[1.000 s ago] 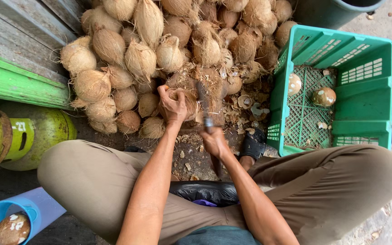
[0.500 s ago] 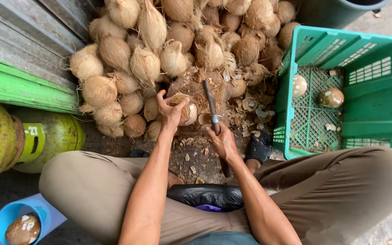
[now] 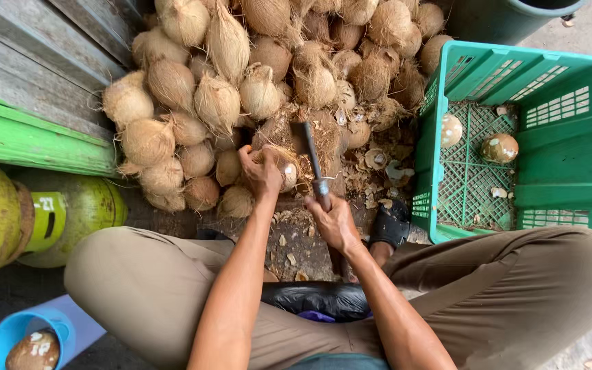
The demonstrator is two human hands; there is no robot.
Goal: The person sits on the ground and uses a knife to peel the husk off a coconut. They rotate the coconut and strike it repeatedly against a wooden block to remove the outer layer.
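Coconut (image 3: pixel 284 168) sits on chopping block before our knees, left hand (image 3: pixel 260 171) closed round it. Right hand (image 3: pixel 336 223) wrapped tight on cleaver (image 3: pixel 313 156), blade beside husk. We judge: keep left fingers (image 3: pixel 251 154) behind cut line, strike shallow, turn nut between cuts.
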